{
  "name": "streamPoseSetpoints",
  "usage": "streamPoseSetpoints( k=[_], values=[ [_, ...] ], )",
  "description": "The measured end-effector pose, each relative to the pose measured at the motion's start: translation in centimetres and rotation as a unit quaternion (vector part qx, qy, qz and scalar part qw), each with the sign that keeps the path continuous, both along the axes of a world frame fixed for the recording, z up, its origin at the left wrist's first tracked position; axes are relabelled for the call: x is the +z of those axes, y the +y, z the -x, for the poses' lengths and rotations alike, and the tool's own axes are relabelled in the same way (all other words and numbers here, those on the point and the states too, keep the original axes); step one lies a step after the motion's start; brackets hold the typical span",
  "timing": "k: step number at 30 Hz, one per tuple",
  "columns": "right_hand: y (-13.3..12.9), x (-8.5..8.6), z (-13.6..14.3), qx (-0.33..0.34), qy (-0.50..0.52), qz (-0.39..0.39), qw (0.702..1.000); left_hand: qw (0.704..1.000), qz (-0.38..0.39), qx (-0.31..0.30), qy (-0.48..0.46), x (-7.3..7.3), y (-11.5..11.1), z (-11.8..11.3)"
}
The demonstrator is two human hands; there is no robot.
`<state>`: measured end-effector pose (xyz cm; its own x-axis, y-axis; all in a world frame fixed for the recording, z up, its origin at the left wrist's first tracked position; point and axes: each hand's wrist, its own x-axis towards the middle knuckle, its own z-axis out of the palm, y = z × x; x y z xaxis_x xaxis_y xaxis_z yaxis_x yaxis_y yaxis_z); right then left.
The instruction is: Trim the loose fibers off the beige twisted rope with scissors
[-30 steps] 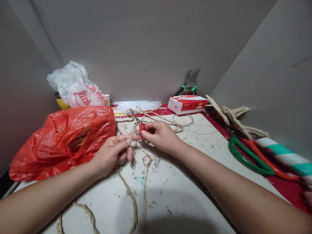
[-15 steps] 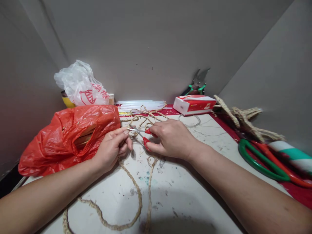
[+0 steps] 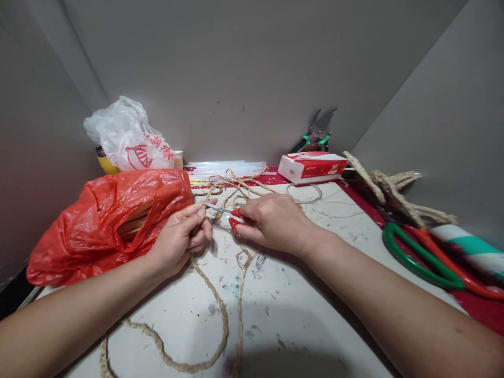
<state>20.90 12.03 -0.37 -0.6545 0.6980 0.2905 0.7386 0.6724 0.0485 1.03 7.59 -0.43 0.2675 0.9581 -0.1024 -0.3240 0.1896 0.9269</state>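
Observation:
Small scissors (image 3: pixel 224 211) with red handles sit in my right hand (image 3: pixel 275 220), thumb and fingers in the loops. Their blades point left and reach the fingertips of my left hand (image 3: pixel 185 233). My left hand is closed in a pinch beside the blade tips. A thin braided straw rope (image 3: pixel 220 304) runs out from under my left hand and curves over the white table (image 3: pixel 307 315) toward me. More of the rope lies tangled behind both hands. What exactly my left fingers pinch is partly hidden, but the rope seems to pass through them.
A red plastic bag (image 3: pixel 102 226) with wooden pieces stands at left, a white bag (image 3: pixel 126 136) behind it. Clear sticks (image 3: pixel 216 170), a tissue pack (image 3: pixel 311 168) and pruning shears (image 3: pixel 317 131) line the back. Large green-and-red-handled scissors (image 3: pixel 425 257) and straw braids (image 3: pixel 397 194) lie right.
The scissors' handles have come closer together and the blades have narrowed by my left fingertips. Both hands stay in nearly the same place; the view has shifted slightly.

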Motion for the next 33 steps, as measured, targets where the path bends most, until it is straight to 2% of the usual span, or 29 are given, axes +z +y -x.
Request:
streamPoseSetpoints(
  k=[5, 12, 17, 26, 33],
  values=[
    [0.15, -0.17, -0.13, 0.011, 0.020, 0.004, 1.000, 1.000, -0.012, -0.008, -0.007, 0.01, 0.02, 0.13],
    [0.07, -0.07, -0.13, 0.023, 0.022, -0.008, 0.999, 1.000, -0.009, 0.012, 0.003, 0.34, -0.07, -0.09],
    [-0.16, -0.04, -0.02, 0.000, 0.047, -0.042, 0.998, 1.000, -0.016, 0.007, 0.008, -0.05, -0.16, -0.06],
    [-0.49, 0.36, 0.38, -0.023, 0.005, -0.067, 0.997, 1.000, -0.015, 0.006, 0.023, 0.06, -0.22, -0.15],
    [-0.48, 0.32, 0.53, 0.005, -0.010, -0.040, 0.999, 0.999, -0.017, 0.013, 0.026, 0.12, 0.00, -0.03]
  ],
)
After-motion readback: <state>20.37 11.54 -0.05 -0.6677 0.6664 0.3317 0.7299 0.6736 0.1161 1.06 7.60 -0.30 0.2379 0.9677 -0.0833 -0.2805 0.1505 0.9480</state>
